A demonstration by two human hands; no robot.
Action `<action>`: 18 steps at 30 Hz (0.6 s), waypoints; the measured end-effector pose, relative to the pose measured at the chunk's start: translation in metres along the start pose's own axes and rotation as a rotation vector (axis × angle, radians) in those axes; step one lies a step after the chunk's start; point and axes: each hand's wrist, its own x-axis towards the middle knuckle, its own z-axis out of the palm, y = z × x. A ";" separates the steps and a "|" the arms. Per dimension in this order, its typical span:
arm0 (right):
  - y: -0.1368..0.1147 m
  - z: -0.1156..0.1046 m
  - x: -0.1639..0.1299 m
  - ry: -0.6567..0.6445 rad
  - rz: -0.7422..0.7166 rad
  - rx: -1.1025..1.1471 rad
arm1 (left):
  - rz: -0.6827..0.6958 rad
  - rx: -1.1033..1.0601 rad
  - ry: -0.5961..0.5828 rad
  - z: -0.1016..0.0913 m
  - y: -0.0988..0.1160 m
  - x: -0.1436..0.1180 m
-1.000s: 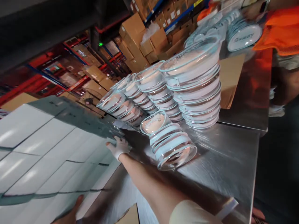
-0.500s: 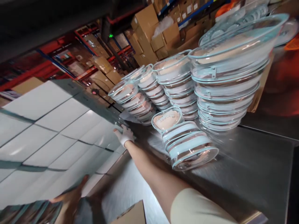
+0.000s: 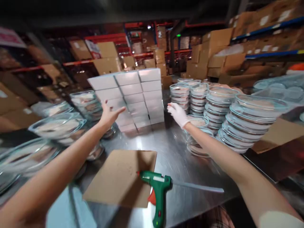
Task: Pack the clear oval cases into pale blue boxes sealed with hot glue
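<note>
My left hand (image 3: pixel 110 115), bare, is raised in front of the left part of a stack of white boxes (image 3: pixel 134 91), its fingers spread and holding nothing; whether it touches the boxes I cannot tell. To the right of the stack, my right hand (image 3: pixel 178 114) wears a white glove and is also empty, fingers apart. It is beside stacks of round clear cases with pale blue rims (image 3: pixel 219 106). Nearer to me lies a green hot glue gun (image 3: pixel 160 193) with a long clear glue stick (image 3: pixel 197 186) in its rear, its nozzle over a flat cardboard sheet (image 3: pixel 116 177).
More clear cases (image 3: pixel 59 126) stand along the left, partly behind my forearm. A metal table (image 3: pixel 175 158) carries everything. White-blue flat pieces (image 3: pixel 68 209) lie at the lower left. Shelving with cardboard boxes (image 3: pixel 106 53) fills the background.
My view has levelled and swung left, bringing the glue gun and cardboard fully into sight. My right hand now shows a gap from the white boxes; my left hand appears higher, before the stack.
</note>
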 end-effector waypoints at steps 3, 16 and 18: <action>-0.009 -0.049 -0.073 -0.107 -0.153 -0.069 | 0.113 -0.004 -0.024 -0.070 0.025 -0.072; 0.016 0.073 -0.356 -0.288 -0.119 -0.498 | -0.310 0.293 -0.279 -0.042 0.006 -0.416; -0.006 0.097 -0.343 -0.333 0.184 -0.657 | -0.311 0.309 -0.295 -0.013 -0.003 -0.402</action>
